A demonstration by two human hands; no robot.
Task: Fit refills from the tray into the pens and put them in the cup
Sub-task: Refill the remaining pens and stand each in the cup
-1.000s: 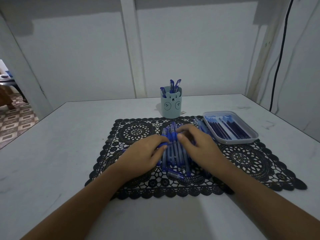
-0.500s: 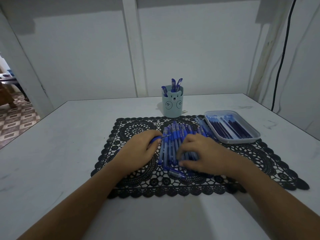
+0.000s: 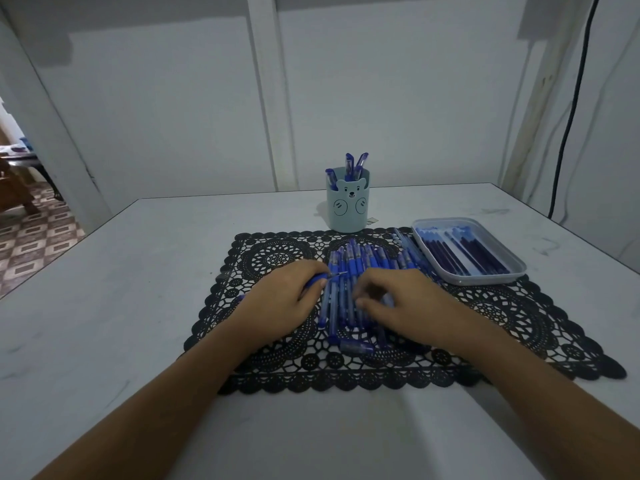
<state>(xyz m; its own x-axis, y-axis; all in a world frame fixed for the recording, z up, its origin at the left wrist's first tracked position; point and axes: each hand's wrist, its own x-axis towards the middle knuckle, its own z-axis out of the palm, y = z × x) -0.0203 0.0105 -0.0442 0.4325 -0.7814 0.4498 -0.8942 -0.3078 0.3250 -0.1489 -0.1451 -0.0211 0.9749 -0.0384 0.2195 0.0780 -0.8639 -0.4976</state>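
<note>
At the centre of the black lace placemat [image 3: 277, 258], on a white table [image 3: 138, 271], lay the pile of blue pens [image 3: 360, 265], side by side with long axes on the 12-to-6 line and blue grip sections toward 12 o'clock. That ordering probably kept each barrel easy to single out. One short blue piece [image 3: 356, 347] lay crosswise at the pile's 6 o'clock edge; whether it was a cap or a barrel could not be resolved.

The left hand [image 3: 280, 299], at 9 o'clock of the pile, had its fingers curled round one pen [image 3: 320, 279]. Its long axis ran roughly from 8 to 2 o'clock, with the fine tip emerging toward the pile, an orientation judged to present that pen to the other hand.

The right hand [image 3: 405, 306], at 3 o'clock, rested on the pile with fingers bent downward. Blur hid whether they pinched a pen or only touched the pens.

The tray [image 3: 485, 280] sat at 2 o'clock of the pile, overlapping the mat's corner, close beside the right hand. Its refills [image 3: 464, 252] lay parallel, on about an 11-to-5 axis.

The bear-faced cup [image 3: 348, 209] stood upright at 12 o'clock, just beyond the mat's far edge. It held three finished pens [image 3: 349, 164], near vertical and leaning slightly. Most of the task was judged still to do.
</note>
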